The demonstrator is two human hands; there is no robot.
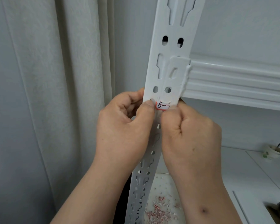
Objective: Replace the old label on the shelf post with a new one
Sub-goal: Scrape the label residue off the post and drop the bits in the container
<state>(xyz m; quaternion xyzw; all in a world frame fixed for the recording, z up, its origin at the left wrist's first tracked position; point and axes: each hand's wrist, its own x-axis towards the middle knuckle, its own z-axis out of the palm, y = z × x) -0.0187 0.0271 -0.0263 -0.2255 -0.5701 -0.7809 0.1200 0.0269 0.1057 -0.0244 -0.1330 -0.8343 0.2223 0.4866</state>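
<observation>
Red-edged paper, that is what both hands are working at: the old label (162, 105) is sitting on the front of the white shelf post (166, 75), just below the bracket where the shelf rail (236, 81) is hooking in. Its top edge is looking ragged, with bare torn paper showing above the handwriting. The left hand (124, 125) is curling tight against the label's left edge, thumbnail pressing in; the right hand (191, 133) is closing into a fist at the lower right corner, seemingly picking there. Thin, stuck-down paper like this is probably tearing in flakes, so a lifted corner is the place to pinch, peeling low and slow. Red-and-white shreds (158, 210) are lying on the lower shelf (233, 167) beneath.
</observation>
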